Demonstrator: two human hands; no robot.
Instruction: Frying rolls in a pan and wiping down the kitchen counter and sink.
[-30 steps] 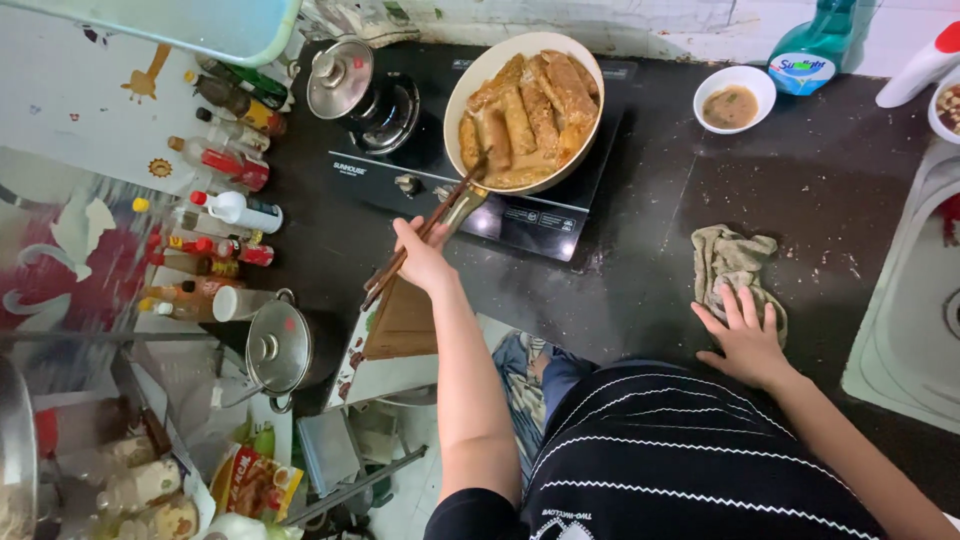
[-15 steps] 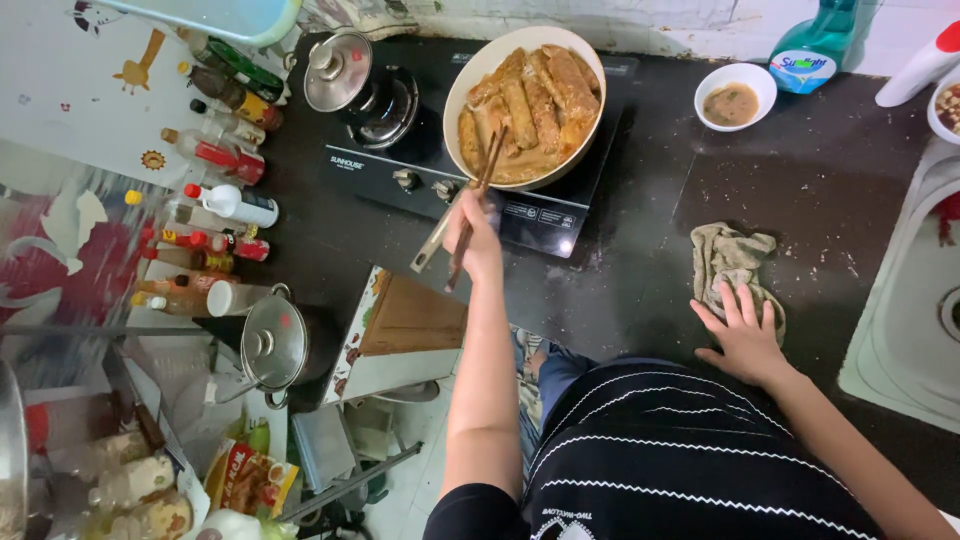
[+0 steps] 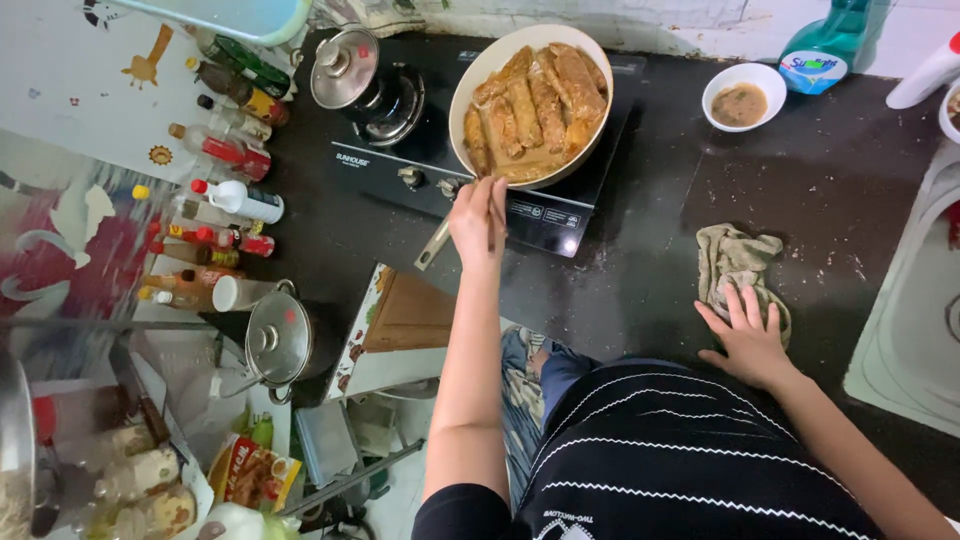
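Left hand (image 3: 478, 222), fingers clenched on chopsticks (image 3: 491, 214), has moved up to the pan (image 3: 470, 90) (right hand (image 3: 748, 338) unmoved, flat).

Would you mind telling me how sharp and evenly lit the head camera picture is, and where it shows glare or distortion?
Head view: the pan, left hand and right hand are sharp and evenly lit; the steel lid catches glare, and the black counter shows a soft sheen; wide-angle distortion bends the edges, and the bottom-left corner looks blurred.
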